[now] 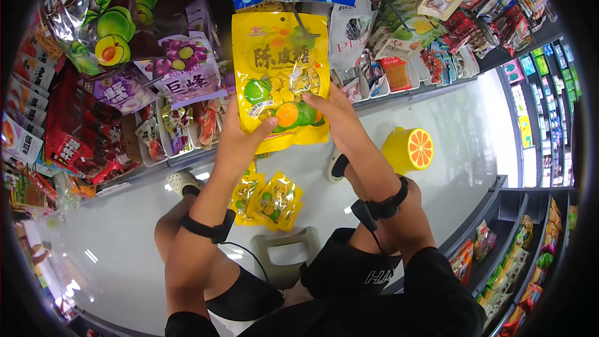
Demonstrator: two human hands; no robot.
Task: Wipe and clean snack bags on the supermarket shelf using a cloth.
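Between my two hands is a large yellow candy bag (281,51) with green citrus and an orange slice printed on it. My left hand (243,133) grips its lower left side, thumb across the front. On the right side, my right hand (337,112) holds it the same way. A metal display hook (299,21) overlaps the upper part of the bag; whether it passes through the bag's hole cannot be told. Several similar yellow bags (273,201) lie in a pile on the floor below, between my legs.
Purple grape candy bags (189,72) and a dark bag with green fruit (112,23) hang at left. White packets (351,32) hang at right, above trays of snacks (398,75). A yellow citrus-shaped stool (407,150) stands on the floor. Stocked shelves (505,252) are at lower right.
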